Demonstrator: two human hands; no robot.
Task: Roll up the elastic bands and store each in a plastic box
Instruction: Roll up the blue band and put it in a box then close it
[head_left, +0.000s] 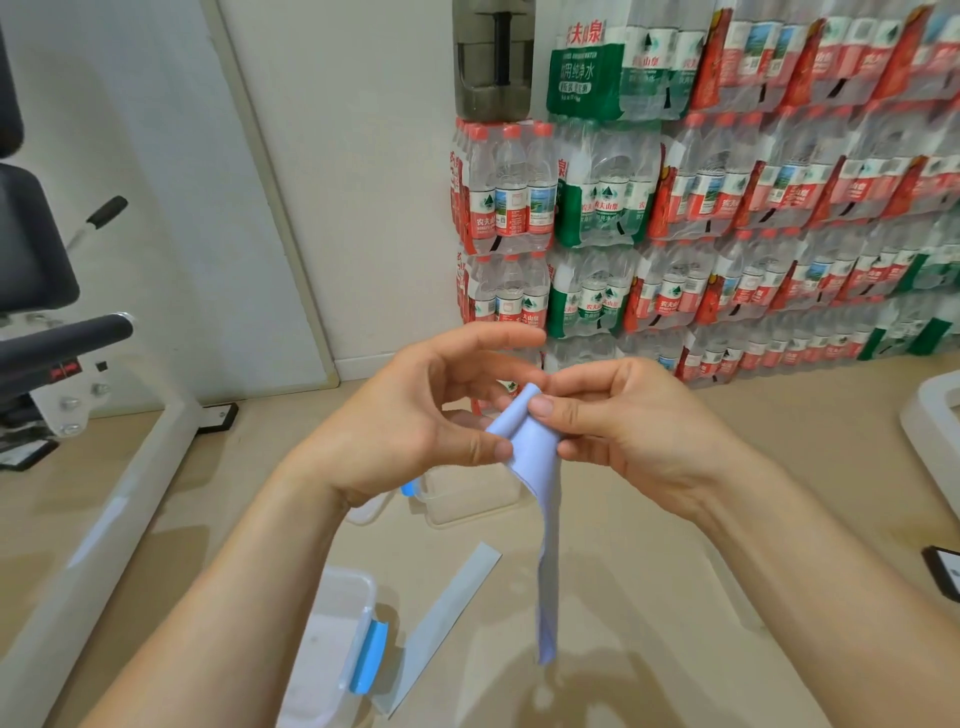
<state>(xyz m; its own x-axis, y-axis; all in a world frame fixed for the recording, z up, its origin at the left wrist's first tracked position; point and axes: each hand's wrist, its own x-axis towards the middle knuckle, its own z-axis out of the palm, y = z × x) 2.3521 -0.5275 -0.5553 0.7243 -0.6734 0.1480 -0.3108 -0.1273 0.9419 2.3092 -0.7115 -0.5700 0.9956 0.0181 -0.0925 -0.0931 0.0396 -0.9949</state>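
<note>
A pale lilac elastic band (537, 457) hangs between both hands at mid-frame, its top end curled into a small fold and its tail dangling down toward the floor. My left hand (415, 415) pinches the band's left edge with thumb and fingers. My right hand (618, 415) grips the folded top from the right. A second band (447, 618), grey and flat, lies stretched on the floor below. A clear plastic box (467, 493) sits on the floor behind the hands. Another clear box with a blue clip (337, 634) lies at the bottom centre.
Stacked packs of bottled water (727, 208) fill the wall at the back right. A white exercise machine frame (104, 493) with black padded parts runs along the left. A dark flat object (945, 571) lies at the right edge on the beige floor.
</note>
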